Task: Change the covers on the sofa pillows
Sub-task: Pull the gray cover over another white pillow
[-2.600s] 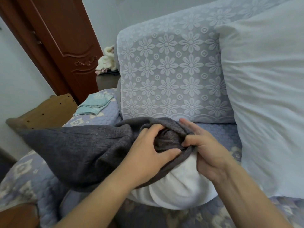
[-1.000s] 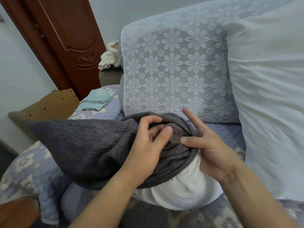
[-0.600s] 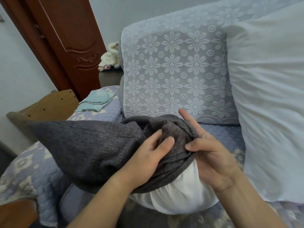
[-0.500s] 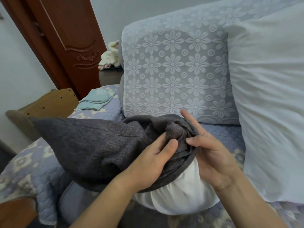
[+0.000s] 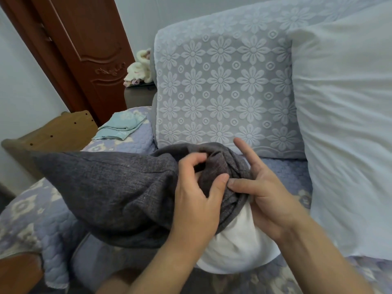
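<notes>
The sofa (image 5: 222,92), draped in pale blue flowered lace over a quilted seat, carries the work. A big bare white pillow (image 5: 347,124) leans against its back on the right, no cover on it. On the seat in front lies the grey cover (image 5: 110,187), bunched at its open end around a white pillow insert (image 5: 237,247), which bulges out below the gathered mouth.

The step in hand looks like working the grey cover along the insert; whether it is going on or coming off cannot be told from this view.

The left hand (image 5: 197,200) grasps a fold of the gathered cloth, fingers curled into it and thumb pressed on top. The right hand (image 5: 265,194) is released, thumb touching the fabric edge, forefinger straight.

Next, both hands likely need a firm hold on the mouth's rim to slide it along evenly.

A folded teal cloth (image 5: 121,126) lies at the seat's far end.

No brand, label or writing is readable anywhere.
</notes>
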